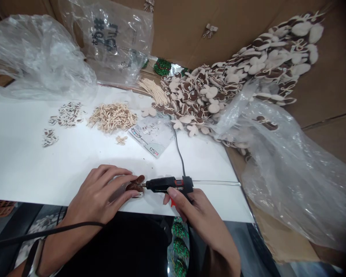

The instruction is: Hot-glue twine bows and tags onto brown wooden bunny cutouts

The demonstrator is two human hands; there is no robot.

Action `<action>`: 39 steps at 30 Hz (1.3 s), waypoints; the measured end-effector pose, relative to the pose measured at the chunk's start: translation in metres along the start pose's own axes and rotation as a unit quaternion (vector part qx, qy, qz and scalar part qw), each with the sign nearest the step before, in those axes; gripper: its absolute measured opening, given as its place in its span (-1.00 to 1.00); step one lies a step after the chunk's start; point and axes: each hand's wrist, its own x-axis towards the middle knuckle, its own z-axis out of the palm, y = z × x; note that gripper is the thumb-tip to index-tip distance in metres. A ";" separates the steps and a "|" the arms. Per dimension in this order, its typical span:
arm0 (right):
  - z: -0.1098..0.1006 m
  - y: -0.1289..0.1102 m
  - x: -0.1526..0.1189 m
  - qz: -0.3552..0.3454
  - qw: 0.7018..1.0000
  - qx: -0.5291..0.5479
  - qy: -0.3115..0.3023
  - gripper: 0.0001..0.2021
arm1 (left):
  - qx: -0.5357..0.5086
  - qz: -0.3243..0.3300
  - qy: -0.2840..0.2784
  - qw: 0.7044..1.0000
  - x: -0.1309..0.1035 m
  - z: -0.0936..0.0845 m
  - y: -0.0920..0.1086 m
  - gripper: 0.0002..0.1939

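Observation:
A small brown felt piece (138, 179) is pinched in the fingers of my left hand (103, 192), near the front edge of the white table (25, 169). My right hand (187, 207) is wrapped round a black glue gun (167, 184) with a red trigger. Its nozzle points left and meets or nearly meets the brown piece. A clear glue stick (216, 182) sticks out from the gun's rear, and a dark cord (178, 148) runs up from it. Behind my hands lie a heap of short cream string pieces (113, 117) and a printed card (152, 138).
Brown and cream felt pieces (210, 92) are heaped at the back right, beside a clear plastic bag (294, 161). Small labels (66, 115) lie at left. Crumpled plastic (40, 57) covers the back left. Cardboard (184, 30) stands behind. A cable (46, 232) crosses my left wrist.

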 end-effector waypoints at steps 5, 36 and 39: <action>-0.006 0.007 0.009 0.010 0.998 0.041 -0.045 -0.16 | -0.006 0.001 0.002 1.000 0.001 -0.001 0.000 -0.76; 0.010 0.022 0.031 -0.120 0.961 0.242 0.063 -0.18 | 0.040 0.026 0.114 0.992 0.031 -0.052 -0.031 -0.95; 0.010 0.018 0.029 -0.125 0.963 0.231 0.062 -0.22 | 0.100 0.035 0.102 0.989 0.043 -0.060 -0.046 -0.90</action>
